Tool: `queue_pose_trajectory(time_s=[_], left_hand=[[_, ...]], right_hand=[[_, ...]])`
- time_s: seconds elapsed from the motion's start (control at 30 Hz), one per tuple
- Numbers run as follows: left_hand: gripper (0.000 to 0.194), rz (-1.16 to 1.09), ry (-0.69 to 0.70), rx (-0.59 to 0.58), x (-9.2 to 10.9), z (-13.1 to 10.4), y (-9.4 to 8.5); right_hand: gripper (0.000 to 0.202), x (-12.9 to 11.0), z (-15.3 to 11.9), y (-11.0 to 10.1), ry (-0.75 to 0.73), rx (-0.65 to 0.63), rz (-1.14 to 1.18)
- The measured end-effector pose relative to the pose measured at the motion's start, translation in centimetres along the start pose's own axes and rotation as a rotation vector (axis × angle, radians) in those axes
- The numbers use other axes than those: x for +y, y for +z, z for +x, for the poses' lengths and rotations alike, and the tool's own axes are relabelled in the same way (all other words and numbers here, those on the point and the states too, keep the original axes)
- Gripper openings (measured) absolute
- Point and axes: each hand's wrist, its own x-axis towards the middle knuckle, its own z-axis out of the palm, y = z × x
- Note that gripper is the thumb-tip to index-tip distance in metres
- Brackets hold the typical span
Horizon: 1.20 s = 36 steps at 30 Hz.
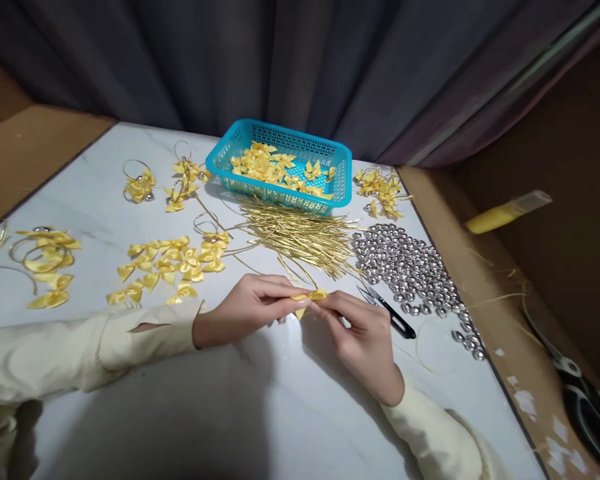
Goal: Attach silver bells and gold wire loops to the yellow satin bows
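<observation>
Between my two hands, above the white marbled tabletop, is a yellow ribbon bow. My left hand pinches its left side between thumb and fingers. From the right, my right hand grips the other side, also closed. The fingers cover much of the bow, so its knot is hard to make out. Just beyond the hands lies a pile of gold cords. Thread snips with a black handle rest beside my right hand. Several loose yellow bows lie left of my left hand.
A blue plastic basket holding yellow bows stands at the back. Silver bells are heaped at the right. Bows with gold cord loops lie at the left and back right. Large scissors and a yellow tube are beyond the right edge.
</observation>
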Motion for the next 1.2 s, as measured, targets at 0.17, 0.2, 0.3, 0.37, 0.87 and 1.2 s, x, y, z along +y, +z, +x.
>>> queue_pose_trajectory(time_s=[0.17, 0.2, 0.3, 0.37, 0.87, 1.2], left_hand=[[0.014, 0.028, 0.085, 0.01, -0.2, -0.06, -0.14], [0.015, 0.033, 0.098, 0.012, -0.23, -0.07, -0.16], [0.016, 0.042, 0.121, 0.018, -0.3, -0.07, -0.15], [0.016, 0.05, 0.133, 0.022, -0.32, -0.08, -0.12], [0.021, 0.216, 0.324, 0.049, -0.25, -0.19, -0.14], [0.018, 0.073, 0.084, 0.106, 0.39, 0.54, -0.67]], right_hand=[[0.013, -0.05, 0.35, 0.22, 0.267, -0.023, 0.22], [0.013, -0.06, 0.37, 0.28, 0.334, -0.029, 0.283], [0.016, -0.16, 0.43, 0.42, 0.508, -0.047, 0.453], [0.019, -0.23, 0.47, 0.49, 0.583, -0.056, 0.51], [0.016, -0.09, 0.23, 0.59, 0.414, -0.041, 0.384], [0.024, -0.02, 0.42, 0.15, 0.42, -0.196, 0.274]])
